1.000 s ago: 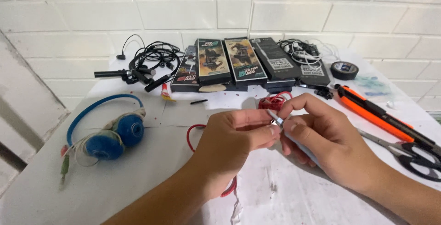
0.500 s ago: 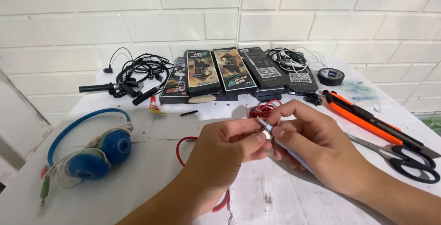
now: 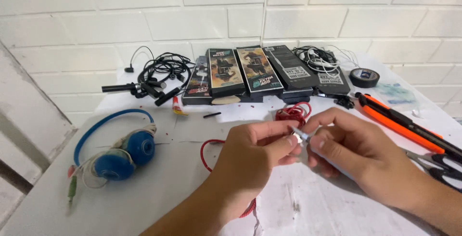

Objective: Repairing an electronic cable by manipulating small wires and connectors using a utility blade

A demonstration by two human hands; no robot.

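Note:
My left hand (image 3: 250, 156) and my right hand (image 3: 356, 151) meet over the middle of the white table (image 3: 144, 202). Between their fingertips they pinch a small silvery plug (image 3: 299, 135) at the end of a red cable (image 3: 209, 154). The cable loops out to the left of my left hand and runs under my left wrist. A coiled bundle of red cable (image 3: 293, 112) lies just behind the fingers. The part of the plug inside the fingers is hidden.
Blue headphones (image 3: 115, 149) lie at the left. At the back are a tangle of black cables (image 3: 156, 74), several dark flat boxes (image 3: 250, 72), white earphones (image 3: 320, 58) and a black tape roll (image 3: 364, 77). An orange utility knife (image 3: 399, 123) and scissors (image 3: 438, 166) lie at the right.
Both hands have stayed together on the plug, with small finger shifts. The camera view has drifted, so the table's objects sit slightly differently in the frame.

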